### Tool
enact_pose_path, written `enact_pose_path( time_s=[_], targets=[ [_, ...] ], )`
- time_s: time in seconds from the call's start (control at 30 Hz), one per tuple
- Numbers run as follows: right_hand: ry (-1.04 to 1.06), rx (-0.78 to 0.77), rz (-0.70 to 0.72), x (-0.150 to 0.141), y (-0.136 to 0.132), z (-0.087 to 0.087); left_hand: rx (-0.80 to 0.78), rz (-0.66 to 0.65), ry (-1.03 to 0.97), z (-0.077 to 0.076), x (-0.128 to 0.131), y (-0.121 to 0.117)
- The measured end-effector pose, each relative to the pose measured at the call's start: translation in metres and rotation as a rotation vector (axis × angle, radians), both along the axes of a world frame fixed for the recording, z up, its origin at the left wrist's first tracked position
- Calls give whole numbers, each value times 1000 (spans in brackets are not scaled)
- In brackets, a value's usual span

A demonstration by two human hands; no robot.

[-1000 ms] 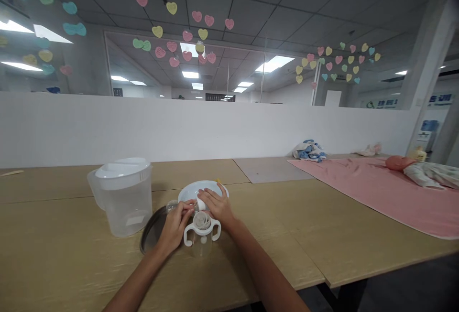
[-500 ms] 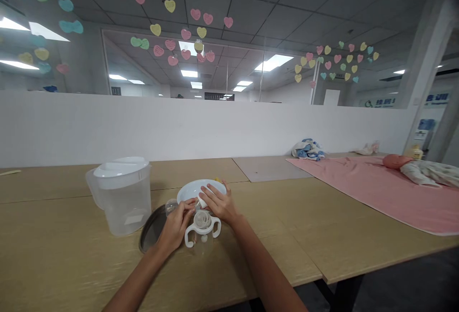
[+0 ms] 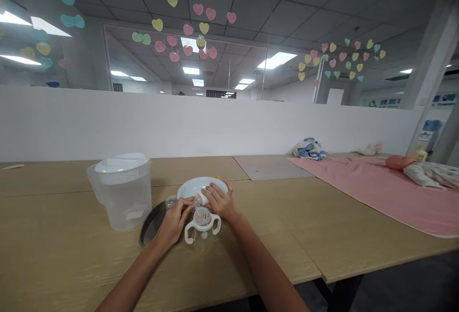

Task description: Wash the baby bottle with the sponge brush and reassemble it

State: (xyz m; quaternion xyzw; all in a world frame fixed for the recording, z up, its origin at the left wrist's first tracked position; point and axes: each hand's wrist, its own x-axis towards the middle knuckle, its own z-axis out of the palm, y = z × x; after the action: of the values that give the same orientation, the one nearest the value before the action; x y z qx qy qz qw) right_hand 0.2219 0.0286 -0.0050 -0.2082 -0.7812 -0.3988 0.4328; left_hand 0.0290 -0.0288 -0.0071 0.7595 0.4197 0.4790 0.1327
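Note:
Between my hands, over the near edge of a white bowl (image 3: 186, 189), is a bottle nipple (image 3: 197, 201) in a white collar (image 3: 202, 199). My left hand (image 3: 175, 216) pinches the clear nipple end, and my right hand (image 3: 221, 202) is closed round the white collar. Just in front stands a clear baby bottle (image 3: 203, 243), upright and uncapped, with a white two-handled ring (image 3: 189, 234) round its neck. A clear dome-shaped cover (image 3: 171, 202) lies left of the bowl, partly behind my left hand. Under my left wrist is a dark round tray (image 3: 150, 226), partly hidden.
A lidded translucent pitcher (image 3: 125, 202) stands left of the tray. At the right, a doll (image 3: 423, 171) lies on a pink cloth (image 3: 366, 188). A crumpled blue-and-white cloth (image 3: 309, 149) sits by the white wall (image 3: 215, 130). A flat wooden stick (image 3: 13, 166) is far left.
My right hand has shifted slightly, and more of the white collar shows between my hands. My left hand keeps its pinch. The bottle stays in place; the camera view shifts a little.

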Motion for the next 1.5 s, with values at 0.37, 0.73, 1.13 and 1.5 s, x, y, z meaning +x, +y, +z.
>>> enact_pose_path(
  time_s=[0.37,0.73,1.13,1.5],
  targets=[
    [740,-179,141,13,-14,14,250,-26,125,-2,-6,-12],
    [309,-83,499,-14,-50,20,196,78,193,0,12,-17],
    [265,-295,322,-20,-41,12,194,76,282,2,14,-13],
    [350,-438,393,-16,-38,9,124,134,179,-3,14,-12]
  ],
)
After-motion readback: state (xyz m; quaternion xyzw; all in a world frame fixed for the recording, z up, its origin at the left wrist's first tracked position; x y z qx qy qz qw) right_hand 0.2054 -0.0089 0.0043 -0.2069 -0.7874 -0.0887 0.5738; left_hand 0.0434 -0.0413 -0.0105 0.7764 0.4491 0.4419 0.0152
